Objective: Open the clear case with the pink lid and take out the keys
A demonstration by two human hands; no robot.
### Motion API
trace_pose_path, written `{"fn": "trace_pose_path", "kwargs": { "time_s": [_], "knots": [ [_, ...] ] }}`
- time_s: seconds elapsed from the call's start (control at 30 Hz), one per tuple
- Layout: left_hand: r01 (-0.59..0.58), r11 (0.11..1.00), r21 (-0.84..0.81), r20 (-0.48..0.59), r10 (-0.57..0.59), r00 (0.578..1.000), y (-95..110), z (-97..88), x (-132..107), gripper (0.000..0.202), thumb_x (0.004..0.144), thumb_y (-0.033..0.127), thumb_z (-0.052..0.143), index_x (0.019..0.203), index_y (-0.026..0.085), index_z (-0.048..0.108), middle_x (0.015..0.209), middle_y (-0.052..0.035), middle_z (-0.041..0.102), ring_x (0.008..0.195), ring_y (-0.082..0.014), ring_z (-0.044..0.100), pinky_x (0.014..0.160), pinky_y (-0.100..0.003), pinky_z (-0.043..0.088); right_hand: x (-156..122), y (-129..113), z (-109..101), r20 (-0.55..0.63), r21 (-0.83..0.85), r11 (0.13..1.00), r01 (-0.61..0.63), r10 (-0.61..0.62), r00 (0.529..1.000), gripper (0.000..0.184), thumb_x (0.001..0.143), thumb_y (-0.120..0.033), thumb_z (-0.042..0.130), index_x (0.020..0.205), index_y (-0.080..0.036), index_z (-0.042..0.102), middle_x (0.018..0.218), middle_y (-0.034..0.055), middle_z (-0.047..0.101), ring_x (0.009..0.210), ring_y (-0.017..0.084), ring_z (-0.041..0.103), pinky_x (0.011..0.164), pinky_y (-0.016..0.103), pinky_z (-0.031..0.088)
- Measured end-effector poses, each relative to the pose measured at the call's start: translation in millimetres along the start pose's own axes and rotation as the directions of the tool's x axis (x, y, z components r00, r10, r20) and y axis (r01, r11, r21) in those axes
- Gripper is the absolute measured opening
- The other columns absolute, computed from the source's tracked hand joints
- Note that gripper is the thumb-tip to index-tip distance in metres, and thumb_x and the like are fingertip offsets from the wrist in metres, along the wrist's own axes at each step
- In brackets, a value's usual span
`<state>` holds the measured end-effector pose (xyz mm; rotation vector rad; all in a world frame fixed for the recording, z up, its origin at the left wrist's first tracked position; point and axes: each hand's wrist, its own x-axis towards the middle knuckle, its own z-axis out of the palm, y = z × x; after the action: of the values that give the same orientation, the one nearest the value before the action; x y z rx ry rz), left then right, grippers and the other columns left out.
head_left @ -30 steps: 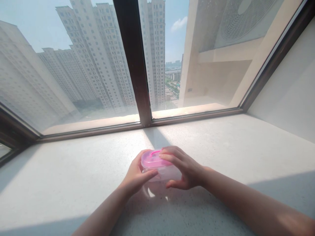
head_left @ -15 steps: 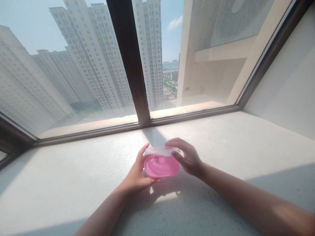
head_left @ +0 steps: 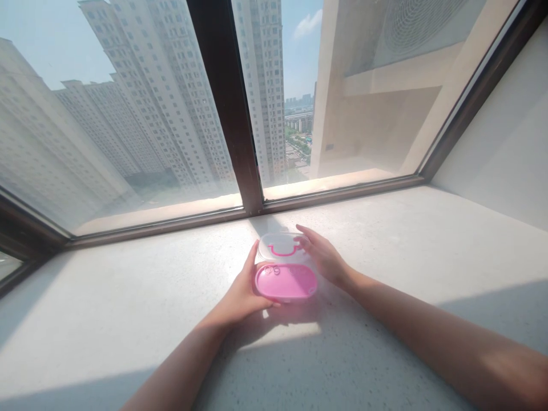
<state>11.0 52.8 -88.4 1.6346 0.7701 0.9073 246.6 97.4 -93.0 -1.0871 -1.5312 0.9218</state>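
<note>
A small oval plastic box [head_left: 285, 267] sits open in both hands, low on a white speckled stone sill [head_left: 128, 319], in front of the foot of a dark brown upright window post [head_left: 226, 103] and slightly to its right. Whether the box rests on the sill or is held just clear of it cannot be told.

The box shows two parts that touch. A translucent pink half [head_left: 286, 283] is on the side away from the post. A clear half [head_left: 278, 244] with a curved pink handle [head_left: 283, 252] is on the side toward the post. Small ring shapes [head_left: 274, 270] show on the pink half near its far left edge.

The left hand [head_left: 242, 294] wraps its grip around the left end of the pink half: the thumb runs under the near edge and the fingers stand up along the side. The right hand [head_left: 325, 260] reaches in from the right, its thumb and lightly spread fingers closing on the right rim of the clear half.

Left of the post, through the glass, stand pale high-rise towers [head_left: 141, 103]. Right of the post is a beige concrete building face [head_left: 385, 103], and further right a plain white wall [head_left: 505, 154] meets the sill.
</note>
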Motion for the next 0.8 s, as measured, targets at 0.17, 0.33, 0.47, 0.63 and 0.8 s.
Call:
{"fn": "trace_pose_path", "kwargs": {
  "time_s": [0.17, 0.33, 0.47, 0.63, 0.8],
  "knots": [
    [0.003, 1.0, 0.028, -0.055, -0.001, 0.999, 0.6, -1.5, 0.9, 0.125, 0.067, 0.022, 0.084, 0.154, 0.029, -0.005, 0.131, -0.0173, 0.059, 0.119, -0.0315, 0.058, 0.101, -0.051, 0.046, -9.1, -14.5, -7.7, -0.092, -0.268, 0.871, 0.413, -0.449, 0.889, 0.033, 0.09, -0.03, 0.056, 0.121, -0.02, 0.055, 0.111, 0.0113, 0.058, 0.097, 0.024, 0.058, 0.081, 0.044, 0.051],
    [-0.007, 0.999, 0.033, -0.085, 0.01, 0.996, -1.3, -2.6, 2.7, 0.121, 0.069, 0.023, 0.083, 0.154, 0.027, -0.003, 0.128, -0.0182, 0.061, 0.117, -0.0334, 0.06, 0.097, -0.053, 0.048, -16.9, -25.2, -11.8, 0.218, -0.174, 0.665, 0.726, -0.693, 0.687, 0.026, 0.079, -0.02, 0.059, 0.105, -0.022, 0.06, 0.092, 0.0062, 0.056, 0.084, 0.022, 0.056, 0.07, 0.04, 0.05],
    [0.029, 1.0, -0.008, -0.103, -0.03, 0.994, 1.6, -1.3, 3.2, 0.122, 0.068, 0.022, 0.084, 0.154, 0.026, -0.002, 0.126, -0.0173, 0.062, 0.115, -0.0336, 0.06, 0.098, -0.055, 0.046, -19.7, -23.7, -12.3, 0.325, -0.147, 0.626, 0.766, -0.701, 0.635, 0.03, 0.069, -0.016, 0.057, 0.099, -0.022, 0.06, 0.094, 0.0066, 0.054, 0.082, 0.023, 0.055, 0.07, 0.041, 0.049],
    [0.061, 0.994, -0.092, -0.094, -0.07, 0.993, 4.8, 0.2, 1.7, 0.125, 0.066, 0.02, 0.085, 0.154, 0.026, -0.003, 0.128, -0.0163, 0.061, 0.119, -0.0336, 0.057, 0.104, -0.055, 0.039, -16.7, -19.3, -13.7, 0.319, -0.152, 0.663, 0.733, -0.67, 0.671, 0.034, 0.067, -0.011, 0.053, 0.099, -0.022, 0.062, 0.095, 0.0077, 0.055, 0.084, 0.024, 0.056, 0.073, 0.041, 0.049],
    [0.061, 0.994, -0.095, -0.106, -0.071, 0.992, 1.4, -0.3, 1.1, 0.127, 0.065, 0.02, 0.086, 0.154, 0.028, -0.004, 0.13, -0.0168, 0.059, 0.12, -0.0355, 0.056, 0.103, -0.056, 0.039, -13.4, -18.7, -9.0, 0.161, -0.285, 0.729, 0.623, -0.604, 0.78, 0.028, 0.079, -0.011, 0.055, 0.105, -0.021, 0.062, 0.096, 0.0083, 0.059, 0.09, 0.024, 0.057, 0.077, 0.041, 0.05]
  ]
}}
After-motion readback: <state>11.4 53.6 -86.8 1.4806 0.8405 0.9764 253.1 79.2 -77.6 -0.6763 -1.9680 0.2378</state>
